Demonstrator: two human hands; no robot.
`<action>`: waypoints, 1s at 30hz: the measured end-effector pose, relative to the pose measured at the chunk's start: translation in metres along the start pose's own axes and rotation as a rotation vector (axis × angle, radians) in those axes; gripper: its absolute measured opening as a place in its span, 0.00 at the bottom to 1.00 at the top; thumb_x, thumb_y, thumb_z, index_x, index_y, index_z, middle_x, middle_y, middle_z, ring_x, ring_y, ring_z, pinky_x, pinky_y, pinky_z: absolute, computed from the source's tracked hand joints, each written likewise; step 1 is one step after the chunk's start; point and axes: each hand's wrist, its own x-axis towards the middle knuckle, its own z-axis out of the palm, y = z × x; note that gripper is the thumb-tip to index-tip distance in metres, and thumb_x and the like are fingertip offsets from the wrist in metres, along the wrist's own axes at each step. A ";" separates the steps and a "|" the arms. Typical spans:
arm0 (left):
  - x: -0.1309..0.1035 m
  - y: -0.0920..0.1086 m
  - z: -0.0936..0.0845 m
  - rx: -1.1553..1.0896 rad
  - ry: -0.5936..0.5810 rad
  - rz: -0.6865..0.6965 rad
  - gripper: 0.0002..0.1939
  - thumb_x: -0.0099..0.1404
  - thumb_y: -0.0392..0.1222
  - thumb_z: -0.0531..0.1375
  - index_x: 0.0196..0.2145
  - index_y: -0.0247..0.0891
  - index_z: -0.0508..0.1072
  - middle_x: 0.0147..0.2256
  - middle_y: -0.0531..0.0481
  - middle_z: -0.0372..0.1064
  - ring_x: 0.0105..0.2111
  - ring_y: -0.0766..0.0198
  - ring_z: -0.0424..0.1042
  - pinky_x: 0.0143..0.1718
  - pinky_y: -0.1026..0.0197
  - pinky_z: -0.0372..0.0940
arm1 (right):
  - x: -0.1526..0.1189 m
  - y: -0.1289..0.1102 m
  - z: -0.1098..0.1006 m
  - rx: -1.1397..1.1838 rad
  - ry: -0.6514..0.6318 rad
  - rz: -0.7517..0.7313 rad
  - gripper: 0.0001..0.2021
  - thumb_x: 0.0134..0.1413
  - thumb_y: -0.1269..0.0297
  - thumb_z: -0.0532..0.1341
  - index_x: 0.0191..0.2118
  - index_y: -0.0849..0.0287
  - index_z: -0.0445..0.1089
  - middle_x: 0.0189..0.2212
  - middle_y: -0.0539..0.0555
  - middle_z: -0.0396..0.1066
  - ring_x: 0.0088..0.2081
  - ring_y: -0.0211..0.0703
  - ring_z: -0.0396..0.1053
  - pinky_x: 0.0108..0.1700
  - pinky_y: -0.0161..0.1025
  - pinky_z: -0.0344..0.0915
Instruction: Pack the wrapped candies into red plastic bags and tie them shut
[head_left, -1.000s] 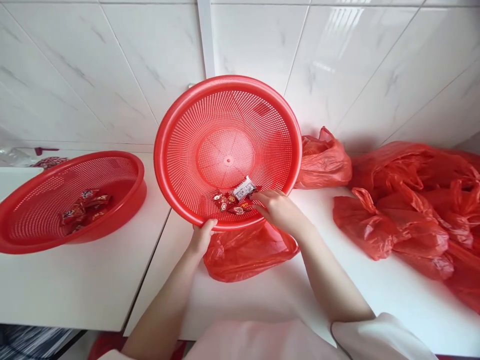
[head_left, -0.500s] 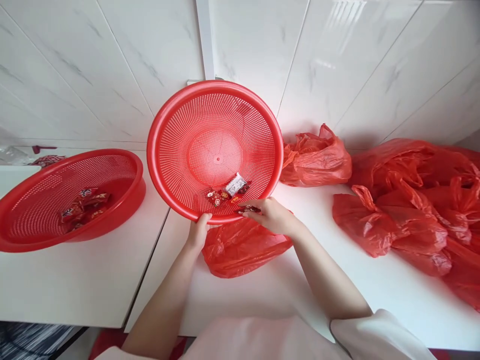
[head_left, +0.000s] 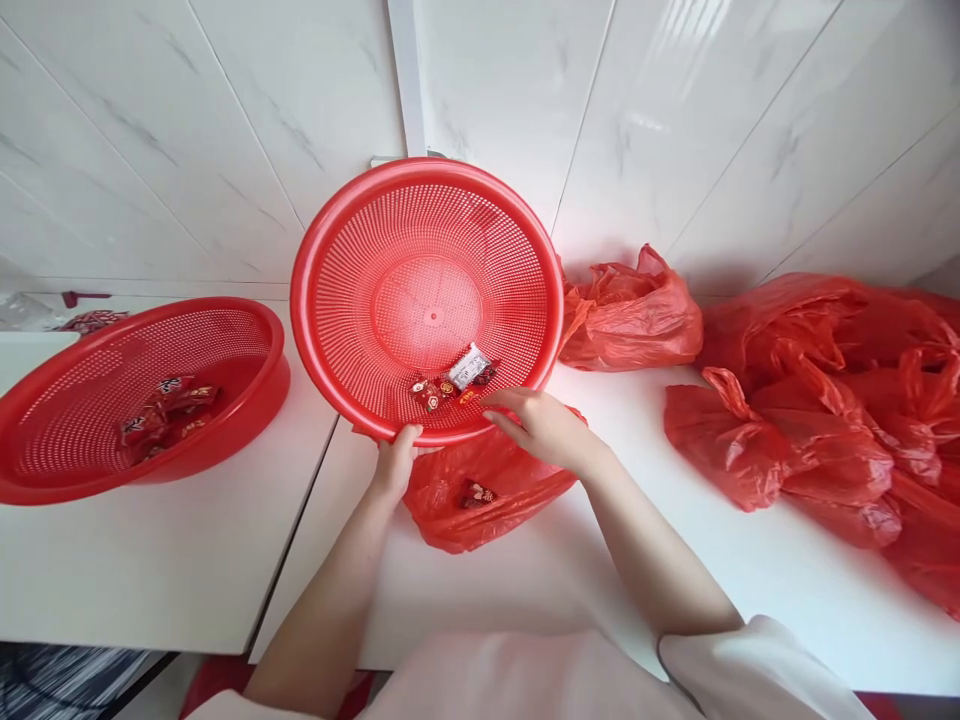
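A red perforated plastic basket (head_left: 431, 225) is tilted toward me, with several small wrapped snacks (head_left: 470, 367) lying low on its inner wall. My left hand (head_left: 397, 458) grips the near rim, thumb over the edge. At the rim's right side is my right hand (head_left: 536, 425), thumb and fingers apart with nothing between them. Beneath the rim and my right hand lies a red plastic bag (head_left: 450, 525) on the white table. One dark red wrapped snack (head_left: 477, 494) shows at the bag.
To the left, a second red basket (head_left: 259, 425) holds several red packets (head_left: 169, 415). A red bag (head_left: 637, 325) stands by the tiled wall (head_left: 510, 90). Several tied red bags (head_left: 817, 430) are heaped at the right. A seam splits the white tabletop (head_left: 187, 560).
The dark wrapped snack that my right hand held has been let go and now shows at the red bag below. My left hand keeps its hold on the rim.
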 end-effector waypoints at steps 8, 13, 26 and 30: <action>-0.011 -0.006 0.008 0.009 -0.056 -0.074 0.15 0.53 0.41 0.62 0.39 0.38 0.72 0.39 0.47 0.74 0.43 0.50 0.74 0.39 0.52 0.72 | 0.008 0.011 0.025 -0.227 -0.034 -0.082 0.21 0.64 0.73 0.48 0.60 0.61 0.63 0.51 0.61 0.72 0.54 0.50 0.68 0.61 0.53 0.55; -0.006 -0.001 0.005 0.012 -0.010 -0.020 0.23 0.52 0.41 0.62 0.47 0.39 0.69 0.39 0.48 0.73 0.41 0.52 0.75 0.41 0.51 0.71 | 0.002 0.012 0.012 -0.079 -0.119 -0.078 0.21 0.61 0.69 0.55 0.60 0.54 0.64 0.49 0.57 0.74 0.48 0.48 0.72 0.49 0.42 0.66; -0.001 0.002 0.001 -0.003 0.027 0.028 0.21 0.51 0.40 0.62 0.45 0.38 0.69 0.37 0.49 0.71 0.42 0.52 0.73 0.43 0.49 0.71 | 0.001 0.014 -0.002 0.195 -0.034 0.113 0.15 0.60 0.68 0.55 0.49 0.55 0.74 0.34 0.51 0.77 0.35 0.42 0.73 0.40 0.38 0.68; -0.001 -0.002 -0.002 0.015 0.041 0.029 0.17 0.51 0.41 0.63 0.41 0.37 0.70 0.37 0.48 0.71 0.41 0.53 0.73 0.43 0.51 0.70 | 0.000 0.014 -0.005 0.207 -0.089 0.096 0.11 0.59 0.66 0.57 0.43 0.56 0.76 0.33 0.52 0.77 0.34 0.42 0.73 0.40 0.38 0.68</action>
